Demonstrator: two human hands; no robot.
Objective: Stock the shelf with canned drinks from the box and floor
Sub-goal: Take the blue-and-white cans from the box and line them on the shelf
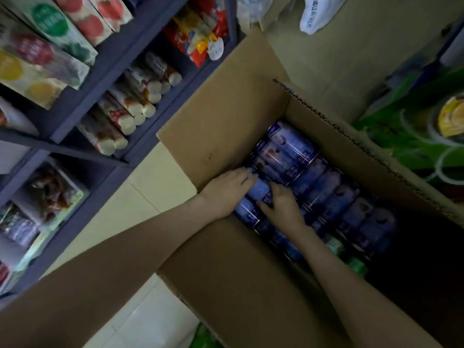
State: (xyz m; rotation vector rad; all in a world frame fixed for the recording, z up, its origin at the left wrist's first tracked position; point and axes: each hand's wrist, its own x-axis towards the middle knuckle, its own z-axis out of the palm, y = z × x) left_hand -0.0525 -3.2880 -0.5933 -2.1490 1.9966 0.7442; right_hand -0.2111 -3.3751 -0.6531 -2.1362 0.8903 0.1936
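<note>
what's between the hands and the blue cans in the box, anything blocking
Nothing visible. The left hand and right hand are both already on the blue cans inside the open cardboard box, whose flaps are folded outward, clear of them.

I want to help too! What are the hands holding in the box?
Both hands, left and right, rest on blue cans lying in the cardboard box. Whether any can is actually gripped cannot be told.
</note>
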